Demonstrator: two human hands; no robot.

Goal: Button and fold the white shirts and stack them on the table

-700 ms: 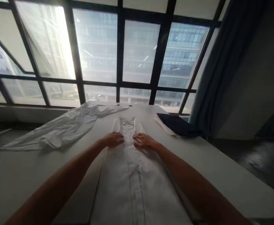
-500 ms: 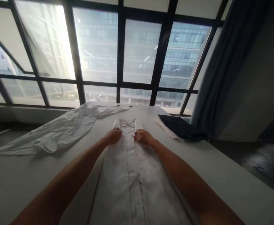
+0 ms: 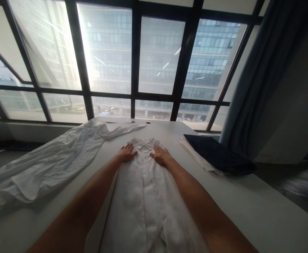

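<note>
Left hand (image 3: 126, 153) and right hand (image 3: 160, 155) lay flat, grip open, on folded white shirt (image 3: 146, 196) below collar (image 3: 143, 143), crumpled shirt (image 3: 45, 165) left, dark folded cloth (image 3: 217, 154) right, on white surface (image 3: 262, 207)

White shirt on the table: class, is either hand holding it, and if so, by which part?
Neither grips it. The left hand and right hand lie flat, palms down, on the white shirt, just below its collar, either side of the button strip.

White buttoned shirt (image 3: 146, 196) lies flat, collar toward window.
</note>
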